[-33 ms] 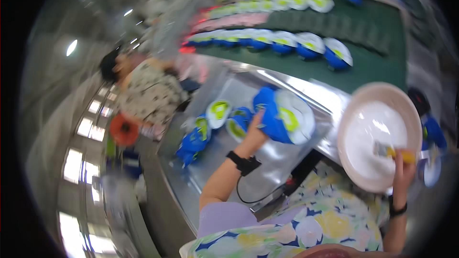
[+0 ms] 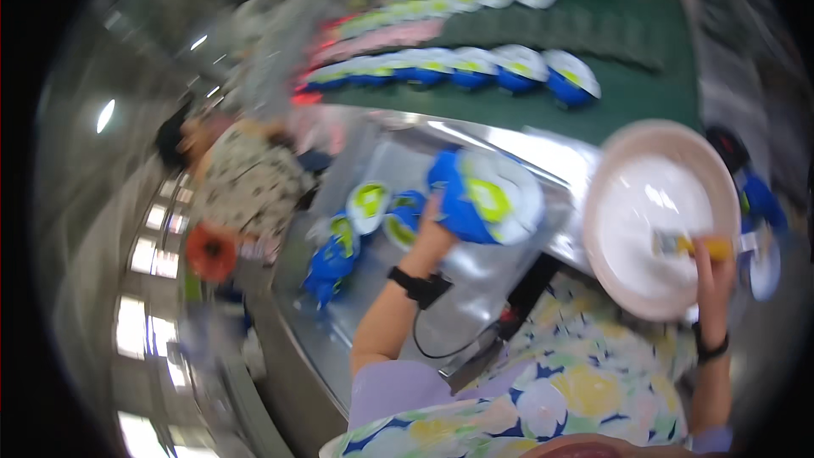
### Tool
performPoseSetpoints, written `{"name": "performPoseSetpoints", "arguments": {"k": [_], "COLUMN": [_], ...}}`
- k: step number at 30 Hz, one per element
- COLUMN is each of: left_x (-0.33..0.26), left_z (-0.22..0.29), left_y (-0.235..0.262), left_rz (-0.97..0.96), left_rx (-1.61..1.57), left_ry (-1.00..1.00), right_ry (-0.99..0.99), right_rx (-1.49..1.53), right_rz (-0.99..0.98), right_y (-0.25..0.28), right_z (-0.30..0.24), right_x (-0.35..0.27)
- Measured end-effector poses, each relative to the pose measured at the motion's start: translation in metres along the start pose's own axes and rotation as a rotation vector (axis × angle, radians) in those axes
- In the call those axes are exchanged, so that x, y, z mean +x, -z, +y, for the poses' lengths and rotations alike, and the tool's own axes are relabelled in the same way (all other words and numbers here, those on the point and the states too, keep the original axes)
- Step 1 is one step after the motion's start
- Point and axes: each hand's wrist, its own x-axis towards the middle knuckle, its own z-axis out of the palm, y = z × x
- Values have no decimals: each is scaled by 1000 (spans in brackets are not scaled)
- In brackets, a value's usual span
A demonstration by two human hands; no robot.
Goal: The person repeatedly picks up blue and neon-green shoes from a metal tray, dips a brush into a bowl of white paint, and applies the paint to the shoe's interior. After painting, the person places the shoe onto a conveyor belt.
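A blue shoe upper (image 2: 458, 208) with a white underside and a yellow-green patch is held up in my left hand (image 2: 434, 236), closed on its blue edge, above the metal tray. On the right, my right hand (image 2: 714, 276) grips a flat brush (image 2: 709, 248) by its yellow handle. The bristle end is over, or touching, the white liquid (image 2: 649, 208) in a pink basin (image 2: 661, 141); I cannot tell which. Several more shoe uppers (image 2: 329, 270) lie at the tray's left side, past my left wrist.
Beyond the tray (image 2: 394, 301) runs a green conveyor belt (image 2: 636, 110) carrying rows of similar blue-and-white uppers (image 2: 519, 68). Another person (image 2: 246, 174) in patterned clothing is at the left, near an orange round object (image 2: 211, 252). A black cable (image 2: 437, 356) hangs by the tray's near edge.
The whole view has shifted, so everything sits slightly further left and mostly higher. Both hands keep their holds on the shoe upper and the brush.
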Motion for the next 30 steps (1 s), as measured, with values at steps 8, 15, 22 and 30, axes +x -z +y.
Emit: {"name": "performPoseSetpoints", "arguments": {"k": [8, 15, 22, 30], "left_x": [27, 51, 59, 59], "left_z": [27, 39, 51, 30], "left_y": [-67, -102, -144, -190], "left_rz": [-157, -313, -563, -442], "left_rx": [-145, 255, 273, 219], "left_ry": [14, -135, 54, -434], "right_ry": [198, 403, 579, 474], "right_rx": [-253, -590, -171, -110], "right_rz": [-250, -605, -115, 215], "right_y": [-25, -49, 6, -8], "right_z": [-67, -46, -87, -100], "right_x": [36, 23, 45, 51]}}
